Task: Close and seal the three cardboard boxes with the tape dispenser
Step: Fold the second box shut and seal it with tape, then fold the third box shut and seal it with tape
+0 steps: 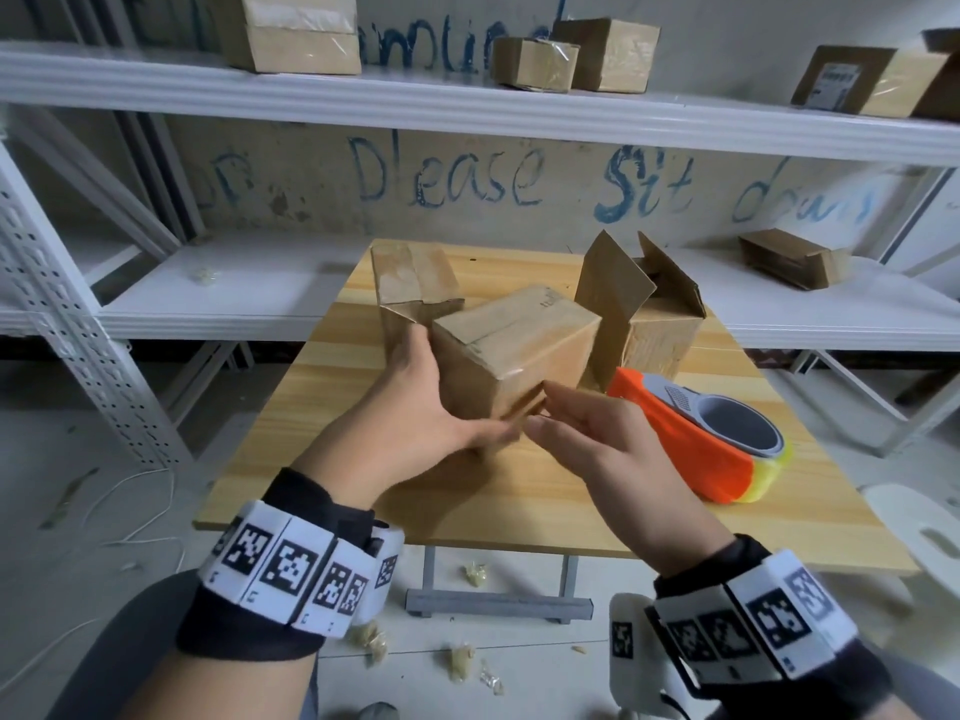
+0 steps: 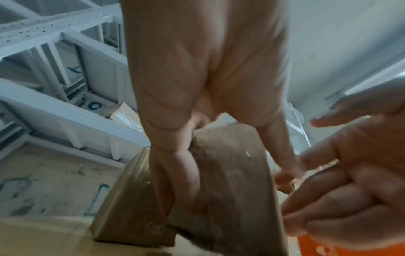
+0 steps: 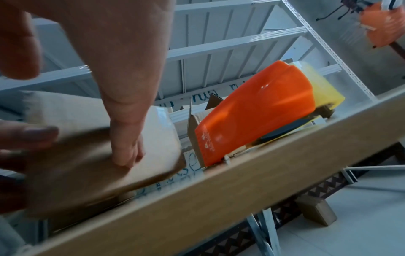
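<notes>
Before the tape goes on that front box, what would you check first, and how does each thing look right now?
1. Front box flaps folded shut: ok.
2. Left hand steadying it: ok, gripping its side.
3. Right hand free for the tape dispenser: ok, holds nothing.
4. Dispenser within reach on the table: ok.
5. Tape end ready to pull: cannot tell.
6. Back right box closed: not ok, flaps up.

Three brown cardboard boxes on the light wooden table (image 1: 545, 511): two closed (image 1: 511, 350) (image 1: 413, 280), one open-flapped (image 1: 641, 309), one orange-and-yellow plastic tape dispenser (image 1: 696, 439), two bare hands (image 1: 421, 402) (image 1: 608, 444), five shelved cartons.
</notes>
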A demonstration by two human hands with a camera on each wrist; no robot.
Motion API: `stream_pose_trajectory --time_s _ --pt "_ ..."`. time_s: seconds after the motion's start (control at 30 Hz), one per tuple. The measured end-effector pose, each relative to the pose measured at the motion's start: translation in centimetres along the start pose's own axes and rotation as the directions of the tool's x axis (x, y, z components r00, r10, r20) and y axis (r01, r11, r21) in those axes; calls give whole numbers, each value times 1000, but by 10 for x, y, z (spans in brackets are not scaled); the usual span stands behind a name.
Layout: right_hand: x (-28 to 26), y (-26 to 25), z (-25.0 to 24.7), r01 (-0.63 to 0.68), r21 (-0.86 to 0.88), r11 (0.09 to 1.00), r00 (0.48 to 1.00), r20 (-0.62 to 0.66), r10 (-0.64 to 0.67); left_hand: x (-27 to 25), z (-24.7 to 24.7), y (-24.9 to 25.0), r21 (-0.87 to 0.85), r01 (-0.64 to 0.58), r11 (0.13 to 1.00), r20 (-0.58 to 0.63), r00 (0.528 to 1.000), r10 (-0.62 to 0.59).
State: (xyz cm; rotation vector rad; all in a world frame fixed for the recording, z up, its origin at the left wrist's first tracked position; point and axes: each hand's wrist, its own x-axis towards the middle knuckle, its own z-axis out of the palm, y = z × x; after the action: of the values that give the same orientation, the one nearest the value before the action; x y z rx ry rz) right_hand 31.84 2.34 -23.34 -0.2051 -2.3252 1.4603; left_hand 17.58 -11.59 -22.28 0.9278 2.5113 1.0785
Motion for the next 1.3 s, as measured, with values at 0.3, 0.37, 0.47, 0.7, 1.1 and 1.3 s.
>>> stream_pose_trajectory --time_s 0.3,0.37,0.47,0.7,1.1,1.3 --pt "12 15 -12 -64 -97 993 985 -167 47 0 -9 -6 29 -59 998 222 974 51" --pt "15 16 -17 -64 -284 957 978 -206 5 0 -16 -8 45 -55 997 214 976 44" --pt "15 17 -20 -62 -405 912 966 -255 -47 -2 -31 -12 85 -40 996 169 985 25" --pt "16 -3 -21 109 -715 690 988 0 -156 -8 -65 -6 306 -53 951 -102 991 88" --pt "56 -35 -21 50 -729 682 973 190 132 8 -64 -11 413 18 910 -55 998 5" --pt "76 -43 -23 -56 -767 639 956 144 256 13 -63 -9 453 -4 891 -82 996 46"
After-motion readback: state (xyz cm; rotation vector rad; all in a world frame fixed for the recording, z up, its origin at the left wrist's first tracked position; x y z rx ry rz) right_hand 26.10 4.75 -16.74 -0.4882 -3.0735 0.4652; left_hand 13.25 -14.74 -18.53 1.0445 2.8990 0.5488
